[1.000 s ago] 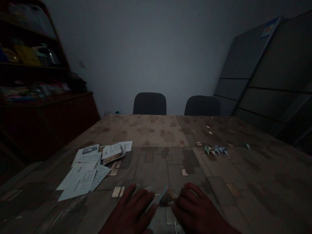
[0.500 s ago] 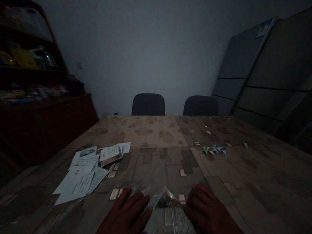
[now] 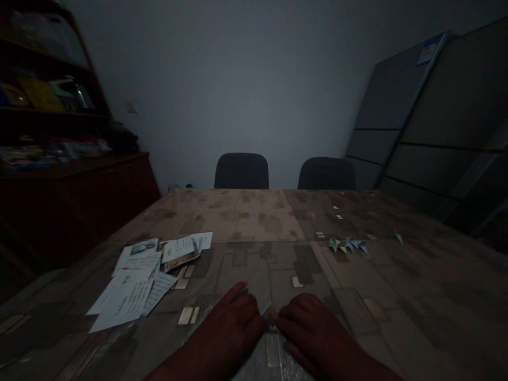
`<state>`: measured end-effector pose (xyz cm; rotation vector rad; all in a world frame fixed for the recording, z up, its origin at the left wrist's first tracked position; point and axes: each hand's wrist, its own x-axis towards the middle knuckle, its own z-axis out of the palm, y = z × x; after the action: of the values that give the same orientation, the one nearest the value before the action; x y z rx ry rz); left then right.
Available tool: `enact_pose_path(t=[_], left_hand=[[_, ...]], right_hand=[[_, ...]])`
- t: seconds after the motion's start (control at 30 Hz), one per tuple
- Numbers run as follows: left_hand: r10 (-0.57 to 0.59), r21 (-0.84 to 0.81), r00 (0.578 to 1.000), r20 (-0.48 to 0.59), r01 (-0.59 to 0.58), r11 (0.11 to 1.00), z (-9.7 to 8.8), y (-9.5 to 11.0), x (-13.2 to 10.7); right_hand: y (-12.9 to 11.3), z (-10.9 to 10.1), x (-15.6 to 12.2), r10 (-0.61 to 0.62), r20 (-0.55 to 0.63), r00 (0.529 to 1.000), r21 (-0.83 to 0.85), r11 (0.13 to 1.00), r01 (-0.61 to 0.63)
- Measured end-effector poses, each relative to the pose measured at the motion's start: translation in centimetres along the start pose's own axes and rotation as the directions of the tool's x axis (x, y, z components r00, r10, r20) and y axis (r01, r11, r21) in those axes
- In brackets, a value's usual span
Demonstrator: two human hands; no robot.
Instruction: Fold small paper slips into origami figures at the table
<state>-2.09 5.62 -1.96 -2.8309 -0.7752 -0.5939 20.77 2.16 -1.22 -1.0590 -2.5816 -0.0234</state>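
Note:
A small folded paper (image 3: 269, 313) lies at the near side of the table, its pointed tip showing between my hands. My left hand (image 3: 234, 328) is closed over its left side, fingers curled down and thumb side toward the paper. From the right, my right hand (image 3: 307, 325) closes on the other side of it with bent fingers. Most of the paper is covered by the hands, and the fingertips are partly hidden. To the left lie several loose printed sheets (image 3: 125, 299) and a small stack of cards (image 3: 181, 254).
Several small folded paper pieces (image 3: 347, 244) stand in a cluster on the right, with one more folded piece (image 3: 397, 237) farther right. A patterned cloth covers the table (image 3: 246, 214). Two dark chairs (image 3: 241, 170) stand behind it; a cabinet (image 3: 75, 196) is at the left.
Both hands have moved inward and closed in on the folded paper, which showed more fully between them before. The left hand's fingers have gone from spread to curled.

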Motion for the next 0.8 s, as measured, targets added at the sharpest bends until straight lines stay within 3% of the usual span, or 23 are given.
enact_pose_path(t=[0.2,0.37,0.47,0.6,0.7,0.8], left_hand=[[0.035,0.017,0.992,-0.12,-0.033,0.999,0.5,0.3,0.0],[0.051,0.031,0.983,-0.177,-0.046,0.998,0.5,0.4,0.1],[0.014,0.025,0.976,-0.218,-0.009,1.0,0.2,0.5,0.1],[-0.161,-0.206,0.962,-0.222,0.115,0.972,-0.9,1.1,0.1],[-0.361,-0.456,0.924,-0.122,0.271,0.848,-1.9,1.7,0.1],[-0.527,-0.553,0.85,0.014,0.445,0.704,-2.4,2.1,0.1]], right_hand=[[0.2,0.9,1.4,-0.062,-0.092,0.994,-0.169,0.985,0.046],[-0.1,0.6,1.6,-0.02,-0.055,0.998,-0.168,0.986,0.011],[-0.2,0.6,1.6,-0.016,-0.11,0.994,-0.146,0.989,-0.001],[-1.2,0.5,2.0,0.049,-0.239,0.97,0.03,0.999,-0.043],[-2.5,0.5,2.7,0.215,-0.277,0.937,0.266,0.954,-0.14],[-3.3,0.8,3.3,0.348,-0.265,0.899,0.355,0.902,-0.244]])
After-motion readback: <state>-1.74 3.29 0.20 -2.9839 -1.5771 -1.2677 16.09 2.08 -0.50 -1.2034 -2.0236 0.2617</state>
